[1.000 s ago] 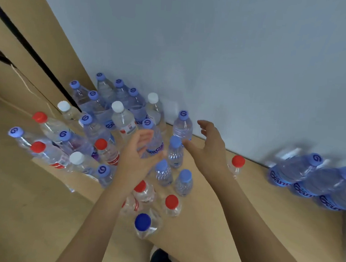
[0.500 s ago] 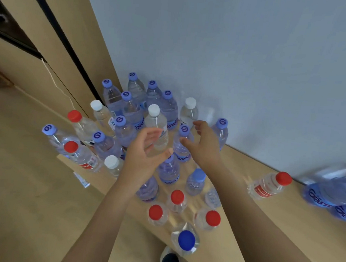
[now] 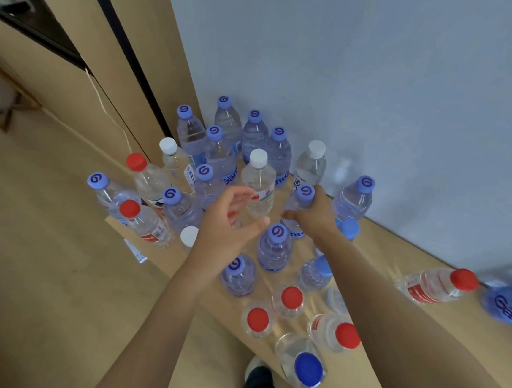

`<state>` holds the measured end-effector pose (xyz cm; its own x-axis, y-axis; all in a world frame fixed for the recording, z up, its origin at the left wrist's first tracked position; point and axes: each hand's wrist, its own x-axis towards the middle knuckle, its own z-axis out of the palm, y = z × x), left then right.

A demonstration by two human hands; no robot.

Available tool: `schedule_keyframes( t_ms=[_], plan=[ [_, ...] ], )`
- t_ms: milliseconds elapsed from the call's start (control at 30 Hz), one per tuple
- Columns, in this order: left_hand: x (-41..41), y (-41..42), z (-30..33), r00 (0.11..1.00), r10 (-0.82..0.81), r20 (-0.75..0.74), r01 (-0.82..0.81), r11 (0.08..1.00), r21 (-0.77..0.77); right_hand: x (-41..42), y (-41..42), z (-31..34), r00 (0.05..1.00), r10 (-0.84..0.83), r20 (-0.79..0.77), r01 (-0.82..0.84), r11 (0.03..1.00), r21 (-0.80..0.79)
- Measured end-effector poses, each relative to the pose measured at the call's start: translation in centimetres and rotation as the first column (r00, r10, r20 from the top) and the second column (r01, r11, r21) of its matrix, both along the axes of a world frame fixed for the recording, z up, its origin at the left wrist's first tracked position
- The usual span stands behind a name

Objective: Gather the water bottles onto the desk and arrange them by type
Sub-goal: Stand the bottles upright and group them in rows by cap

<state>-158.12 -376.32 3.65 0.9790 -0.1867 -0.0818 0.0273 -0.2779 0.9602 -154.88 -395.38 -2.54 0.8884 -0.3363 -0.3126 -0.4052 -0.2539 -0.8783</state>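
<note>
My right hand (image 3: 315,213) is gripping a purple-capped bottle (image 3: 298,208) standing on the desk (image 3: 423,320). My left hand (image 3: 225,225) is reaching, fingers spread, just beside a white-capped bottle (image 3: 258,184), among many upright bottles against the wall (image 3: 382,81).

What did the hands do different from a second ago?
The right hand reached forward and now grips a purple-capped bottle. The left hand moved up beside the white-capped bottle, open, without holding it. The other bottles look unmoved.
</note>
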Motion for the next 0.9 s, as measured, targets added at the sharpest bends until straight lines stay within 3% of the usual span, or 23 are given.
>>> schedule_keyframes(
  t_ms=[300,500,633,800,900],
  plan=[
    [0.1,-2.2,0.5,0.988,-0.154,0.004,0.154,0.988,0.022,-3.9,-2.0,9.9,0.976,-0.040,0.215,0.026,0.998,0.065],
    [-0.7,-6.4,5.6,0.946,-0.304,0.110,0.310,0.950,-0.043,-7.2,-3.6,19.3,0.911,-0.083,0.405,0.051,0.995,0.089],
    [-2.5,-8.9,8.9,0.941,-0.303,0.153,0.323,0.938,-0.128,-9.1,-4.0,23.8,0.871,-0.081,0.485,0.042,0.995,0.092],
    [-5.8,-10.8,11.1,0.964,-0.171,0.203,0.215,0.952,-0.219,-10.9,-4.2,26.5,0.847,-0.040,0.530,-0.001,0.997,0.077],
    [-7.1,-11.2,12.2,0.965,-0.200,0.171,0.238,0.939,-0.247,-11.7,-4.3,27.2,0.832,-0.044,0.552,-0.024,0.993,0.117]
  ],
)
